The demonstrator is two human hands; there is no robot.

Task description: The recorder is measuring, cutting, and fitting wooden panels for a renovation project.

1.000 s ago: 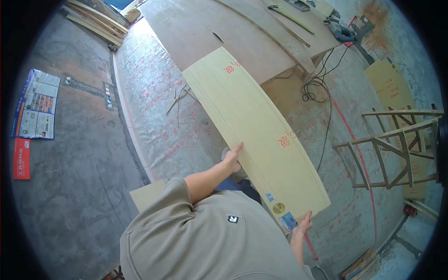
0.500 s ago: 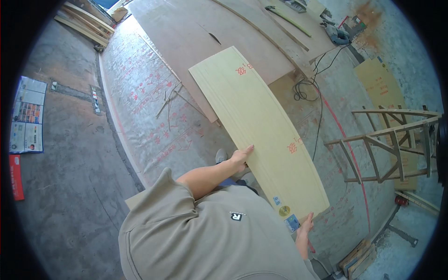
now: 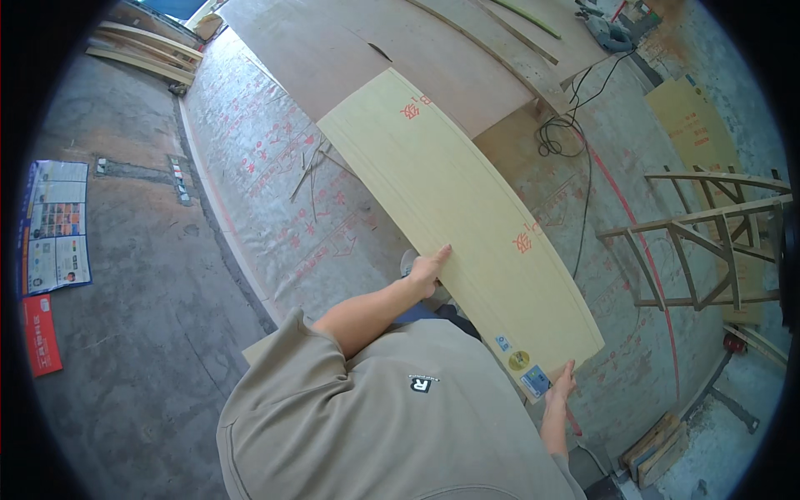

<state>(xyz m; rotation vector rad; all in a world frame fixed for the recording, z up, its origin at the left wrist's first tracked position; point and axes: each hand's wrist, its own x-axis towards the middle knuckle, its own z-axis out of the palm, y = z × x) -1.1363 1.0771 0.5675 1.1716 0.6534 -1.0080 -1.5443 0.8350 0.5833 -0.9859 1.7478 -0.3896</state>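
Plywood panel [image 3: 454, 217], pale yellow, long and rectangular, held at a slant above the floor, running from the person's chest toward the upper centre. Left hand [image 3: 427, 271] grips its left long edge, fingers curled over; right hand [image 3: 563, 385] clasps the near right corner. Red stamped marks sit at far and right portions; three small stickers (blue, round yellow, blue) cluster at the near corner. Beyond the far end lie brown boards [image 3: 433, 50]. Black cable [image 3: 567, 133] loops beside them; a power tool [image 3: 607, 33] further back. Wooden frame [image 3: 708, 242] stands right. Printed poster [image 3: 54, 227] and red leaflet [image 3: 40, 333] lie left on concrete floor [image 3: 142, 275]; printed protective sheeting [image 3: 275, 175] covers the middle.
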